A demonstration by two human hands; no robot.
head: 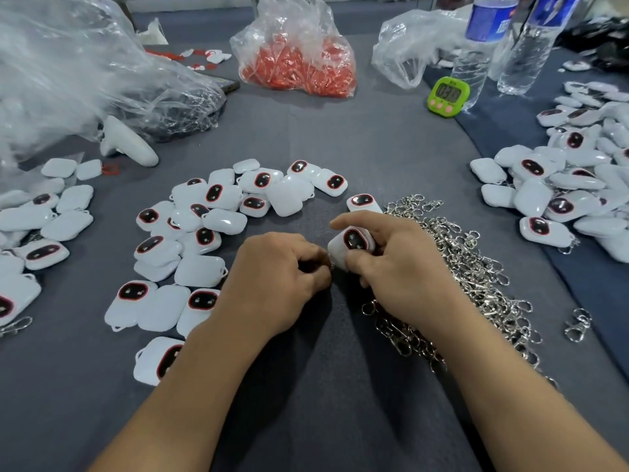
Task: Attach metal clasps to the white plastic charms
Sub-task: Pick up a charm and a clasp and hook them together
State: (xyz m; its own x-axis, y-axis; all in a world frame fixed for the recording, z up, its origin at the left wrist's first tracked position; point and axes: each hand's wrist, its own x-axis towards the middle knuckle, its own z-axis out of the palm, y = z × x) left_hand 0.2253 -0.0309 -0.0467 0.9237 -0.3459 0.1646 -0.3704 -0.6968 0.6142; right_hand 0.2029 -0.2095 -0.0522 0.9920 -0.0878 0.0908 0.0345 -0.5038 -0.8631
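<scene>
right hand (401,267) grips charm (352,243); timer (448,95) blurred

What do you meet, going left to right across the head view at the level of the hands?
Loose charms → left hand → right hand gripping a charm → pile of metal clasps → another charm pile.

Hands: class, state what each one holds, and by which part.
Right hand holds a charm, grip on its edges. Left hand curls its fingers at the charm's lower corner; what they pinch is hidden.
</scene>
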